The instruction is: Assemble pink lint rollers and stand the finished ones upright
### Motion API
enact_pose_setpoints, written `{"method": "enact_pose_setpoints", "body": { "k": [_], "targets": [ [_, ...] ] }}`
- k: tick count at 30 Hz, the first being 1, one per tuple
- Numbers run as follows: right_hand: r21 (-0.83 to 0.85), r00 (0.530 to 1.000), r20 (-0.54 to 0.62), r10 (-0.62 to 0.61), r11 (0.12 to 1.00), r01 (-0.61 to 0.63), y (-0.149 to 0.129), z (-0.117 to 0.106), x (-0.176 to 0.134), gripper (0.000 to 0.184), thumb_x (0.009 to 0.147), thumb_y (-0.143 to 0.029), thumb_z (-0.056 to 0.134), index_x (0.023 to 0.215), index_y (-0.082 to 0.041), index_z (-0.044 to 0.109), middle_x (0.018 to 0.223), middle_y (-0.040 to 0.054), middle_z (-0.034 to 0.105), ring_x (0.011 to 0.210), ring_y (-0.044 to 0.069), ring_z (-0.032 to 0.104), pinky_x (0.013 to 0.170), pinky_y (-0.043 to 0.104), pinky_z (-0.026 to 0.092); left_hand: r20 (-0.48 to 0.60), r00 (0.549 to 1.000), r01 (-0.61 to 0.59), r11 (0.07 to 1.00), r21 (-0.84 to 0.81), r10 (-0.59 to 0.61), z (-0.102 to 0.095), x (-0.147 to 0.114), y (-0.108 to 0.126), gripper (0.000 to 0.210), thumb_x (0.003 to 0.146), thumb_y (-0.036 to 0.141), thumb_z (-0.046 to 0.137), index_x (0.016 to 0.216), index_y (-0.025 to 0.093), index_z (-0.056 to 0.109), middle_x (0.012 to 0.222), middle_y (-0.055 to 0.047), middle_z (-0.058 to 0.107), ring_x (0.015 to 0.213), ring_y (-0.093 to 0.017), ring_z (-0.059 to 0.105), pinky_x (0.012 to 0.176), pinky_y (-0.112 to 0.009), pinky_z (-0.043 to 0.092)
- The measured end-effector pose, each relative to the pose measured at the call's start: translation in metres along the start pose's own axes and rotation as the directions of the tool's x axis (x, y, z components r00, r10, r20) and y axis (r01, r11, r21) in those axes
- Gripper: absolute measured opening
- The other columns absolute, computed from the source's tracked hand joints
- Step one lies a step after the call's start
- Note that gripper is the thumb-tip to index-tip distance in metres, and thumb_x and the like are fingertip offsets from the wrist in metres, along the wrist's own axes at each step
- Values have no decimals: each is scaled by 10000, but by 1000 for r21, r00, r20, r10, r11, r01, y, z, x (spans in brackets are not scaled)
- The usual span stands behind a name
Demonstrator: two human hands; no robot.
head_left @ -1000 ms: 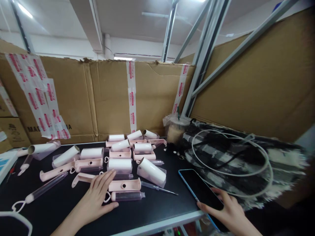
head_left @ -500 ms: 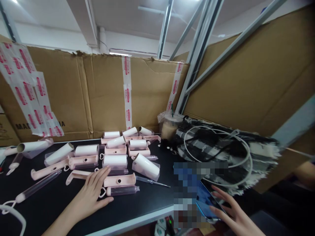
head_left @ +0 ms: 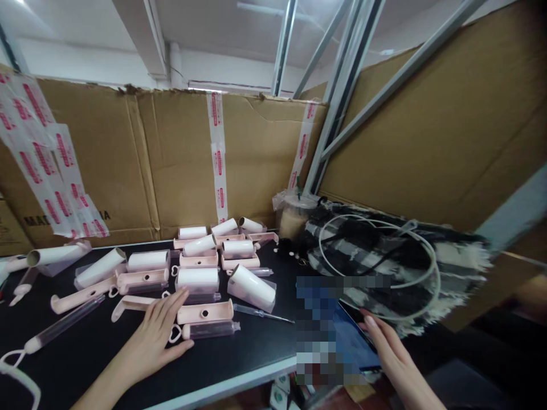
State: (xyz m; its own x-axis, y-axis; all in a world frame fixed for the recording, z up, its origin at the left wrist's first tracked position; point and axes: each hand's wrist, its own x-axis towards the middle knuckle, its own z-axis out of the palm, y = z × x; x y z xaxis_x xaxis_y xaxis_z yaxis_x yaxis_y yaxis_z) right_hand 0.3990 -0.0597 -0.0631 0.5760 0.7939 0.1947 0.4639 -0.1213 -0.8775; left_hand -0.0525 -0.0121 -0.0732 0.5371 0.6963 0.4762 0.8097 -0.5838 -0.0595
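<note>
Phone (head_left: pixel 358 341) was in R hand (head_left: pixel 391 348), tilted, nr the table's front edge (head_left: pixel 239 380); pixelated patch hid its L part, vis. screen looked bluish. R fingers were closed on the phone's R side, tips nr its upper edge. Couldn't tell if phone touched anything else.

L hand (head_left: pixel 154 336) lay palm-down, fingers straight & loose, gripping nothing, over the R end of a pink bracket (head_left: pixel 131 304). Its thumb tip was just beside the pink end of a clear tube (head_left: pixel 213 330). Behind that tube: holed pink holder (head_left: pixel 191 314); behind that, white roll (head_left: pixel 197 279) in clear wrap, w/ a slanted roll (head_left: pixel 252 288) to its R. Screwdriver (head_left: pixel 252 312) lay just in front of the slanted roll, shaft pointing R. Off L, a long tube (head_left: pixel 66 326) lay diagonally. More rolls & pink parts were spread toward the back, all on black tabletop (head_left: pixel 243 356).

Back R: lidded cup (head_left: pixel 293 221) w/ green straw (head_left: pixel 298 186); beside it, checked fringed cloth (head_left: pixel 384 250) w/ coiled white cable (head_left: pixel 437 279) on top. Behind: cardboard wall (head_left: pixel 183 154), strips of red-and-white tape (head_left: pixel 217 165), lettering pt. covered. Metal post (head_left: pixel 337 97) rose at the R corner; pale ceiling (head_left: pixel 213 34) above.
</note>
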Motion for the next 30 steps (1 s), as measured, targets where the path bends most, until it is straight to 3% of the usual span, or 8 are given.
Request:
{"method": "enact_pose_setpoints", "body": {
  "k": [4, 7, 9, 11, 14, 16, 25, 30],
  "targets": [
    [-42, 997, 67, -49, 998, 52, 6, -11, -2, 473, 790, -544, 401, 1121, -222, 504, 1002, 70, 646, 997, 255, 593, 852, 346, 495, 14, 1000, 7, 1000, 21, -7, 1, -1, -1, 741, 842, 495, 425, 1421, 218, 54, 1410, -96, 352, 1223, -274, 395, 973, -421, 342],
    [-195, 967, 118, -224, 950, 244, 11, -25, -5, 438, 786, -517, 433, 1081, -212, 543, 1020, 93, 630, 948, 264, 601, 802, 373, 503, 0, 1000, -5, 1000, 16, 5, 3, -1, -2, 739, 837, 500, 428, 1420, 221, 69, 1402, -99, 363, 1216, -279, 405, 962, -418, 351],
    [-312, 897, 128, -423, 841, 441, 14, -34, -10, 378, 783, -492, 457, 1004, -221, 601, 1046, 99, 603, 970, 279, 573, 828, 414, 470, -7, 1000, -15, 1000, 12, 15, 3, -1, -3, 744, 835, 502, 431, 1420, 219, 68, 1397, -104, 370, 1208, -279, 414, 960, -415, 350],
    [-400, 785, 157, -600, 688, 606, 16, -40, -16, 324, 793, -462, 459, 937, -241, 646, 1073, 99, 576, 991, 294, 543, 852, 456, 427, -6, 1000, -21, 1000, 14, 22, 4, -1, -4, 749, 834, 501, 435, 1420, 219, 64, 1394, -107, 375, 1202, -277, 421, 962, -413, 345],
    [-483, 654, 219, -724, 503, 717, 18, -44, -25, 291, 822, -413, 432, 882, -267, 676, 1072, 92, 564, 952, 293, 543, 798, 457, 412, -8, 1000, -24, 1000, 18, 24, 3, -1, -4, 746, 835, 495, 439, 1420, 223, 64, 1390, -108, 381, 1199, -272, 425, 963, -407, 343],
    [-511, 611, 255, -749, 432, 743, 18, -44, -28, 281, 834, -382, 422, 867, -274, 679, 1049, 85, 572, 920, 281, 551, 760, 436, 407, -15, 1000, -26, 1000, 12, 26, 2, -1, -3, 741, 836, 494, 437, 1420, 226, 67, 1391, -109, 379, 1197, -271, 427, 962, -404, 344],
    [-501, 547, 321, -773, 352, 791, 13, -41, -24, 289, 860, -327, 382, 969, -267, 643, 989, 58, 624, 872, 237, 584, 738, 381, 389, 2, 1000, -2, 1000, 16, 2, 0, -1, -2, 734, 839, 497, 425, 1420, 226, 66, 1401, -106, 362, 1214, -278, 403, 970, -415, 337],
    [-510, 540, 312, -782, 342, 789, 16, -39, -20, 275, 854, -330, 397, 971, -265, 637, 950, 53, 637, 843, 228, 595, 721, 368, 399, 21, 1000, 5, 999, 39, -6, 2, -2, -2, 752, 837, 499, 431, 1421, 223, 45, 1405, -105, 355, 1225, -279, 385, 989, -427, 312]
  ]
}}
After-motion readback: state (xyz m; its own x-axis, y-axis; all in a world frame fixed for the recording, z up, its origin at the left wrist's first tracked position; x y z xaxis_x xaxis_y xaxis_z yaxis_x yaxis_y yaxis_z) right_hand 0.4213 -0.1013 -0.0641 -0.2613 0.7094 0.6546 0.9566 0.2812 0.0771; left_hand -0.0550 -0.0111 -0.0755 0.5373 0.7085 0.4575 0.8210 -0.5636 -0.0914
